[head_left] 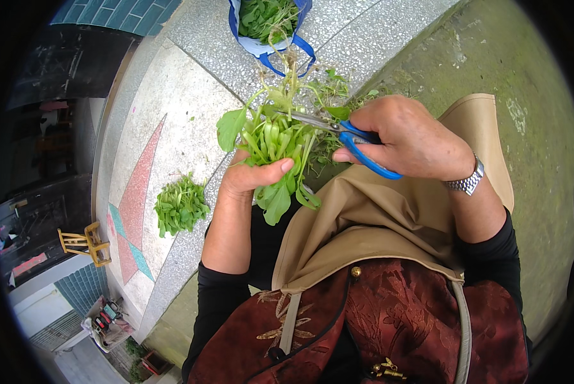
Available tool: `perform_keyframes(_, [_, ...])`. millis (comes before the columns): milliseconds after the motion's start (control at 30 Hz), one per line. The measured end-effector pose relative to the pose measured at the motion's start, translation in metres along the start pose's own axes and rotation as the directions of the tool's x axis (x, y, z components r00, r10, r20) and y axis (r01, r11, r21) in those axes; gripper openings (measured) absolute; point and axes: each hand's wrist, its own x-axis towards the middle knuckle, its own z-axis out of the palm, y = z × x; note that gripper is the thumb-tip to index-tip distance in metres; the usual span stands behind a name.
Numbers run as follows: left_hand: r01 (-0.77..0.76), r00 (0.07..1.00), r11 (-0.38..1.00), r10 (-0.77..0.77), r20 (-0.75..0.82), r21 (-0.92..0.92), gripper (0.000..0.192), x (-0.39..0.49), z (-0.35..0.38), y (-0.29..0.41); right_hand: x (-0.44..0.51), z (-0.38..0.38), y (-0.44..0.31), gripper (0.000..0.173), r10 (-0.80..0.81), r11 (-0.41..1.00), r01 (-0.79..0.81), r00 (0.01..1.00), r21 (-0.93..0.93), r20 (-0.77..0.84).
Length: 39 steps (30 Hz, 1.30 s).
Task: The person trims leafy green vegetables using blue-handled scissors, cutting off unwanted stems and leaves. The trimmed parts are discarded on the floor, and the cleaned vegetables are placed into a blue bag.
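My left hand (254, 175) is closed around a bunch of leafy greens (272, 139), its pale cut stems facing up and leaves hanging below. In my right hand (406, 134) is a pair of scissors (363, 144) with blue handles. Their blades lie across the top of the bunch, by the stems; leaves partly hide the tip, so I cannot tell how far they are parted. Stringy roots (289, 72) rise above the blades. On the pale floor left of my left hand sits a pile of trimmed greens (181, 204).
A blue bag (306, 7) full of greens stands ahead, its handle (303, 48) towards me. Scattered trimmings (332, 89) lie along the step edge beyond my hands. A tan apron (363, 206) covers my lap. A small wooden chair (92, 245) stands far left, near a doorway.
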Motion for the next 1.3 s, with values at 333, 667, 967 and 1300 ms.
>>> perform_keyframes(333, [-0.089, 0.996, 0.987, 0.084, 0.043, 0.131, 0.074, 0.003, -0.009, 0.003, -0.002, -0.008, -0.001, 0.043, -0.058, 0.997, 0.06, 0.998, -0.049, 0.039])
perform_keyframes(667, [-0.094, 0.994, 0.995, 0.093, -0.059, -0.014, 0.069, -0.005, -0.006, 0.004, -0.004, -0.01, 0.005, 0.043, -0.008, 0.999, 0.008, 1.0, -0.031, -0.014])
perform_keyframes(967, [-0.074, 0.994, 0.997, 0.075, -0.077, 0.011, 0.071, -0.005, -0.005, 0.007, -0.005, -0.011, 0.004, 0.046, 0.033, 0.999, -0.034, 0.997, 0.014, 0.064])
perform_keyframes(1300, [-0.041, 0.998, 0.976, 0.048, -0.03, 0.213, 0.076, -0.004, -0.003, 0.011, -0.003, -0.009, 0.004, 0.046, 0.033, 0.999, -0.033, 0.998, -0.001, 0.062])
